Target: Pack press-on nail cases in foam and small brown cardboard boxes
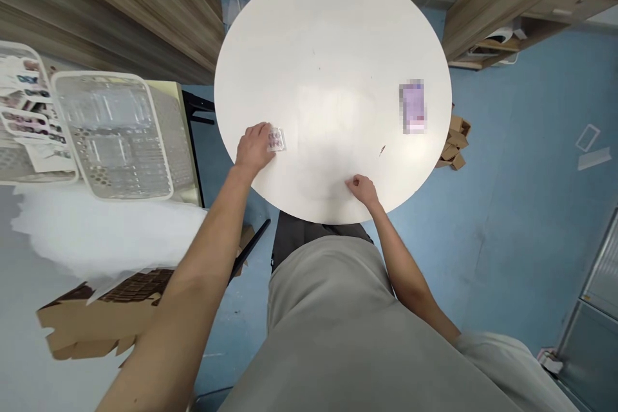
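Near the left side of the round white table, my left hand is closed on a small clear plastic case with several pinkish-purple pieces inside. The case lies at the tabletop, and my fingers cover its left edge. By the near edge, right of the middle, my right hand has its thumb and fingertips drawn together in a pinch. Whatever might be between those fingertips is too small to make out.
A purple blurred rectangle and a small brown mark are on the table's right side. At left stand a basket of clear plastic cases and another with carded items. Cardboard lies on the floor at right.
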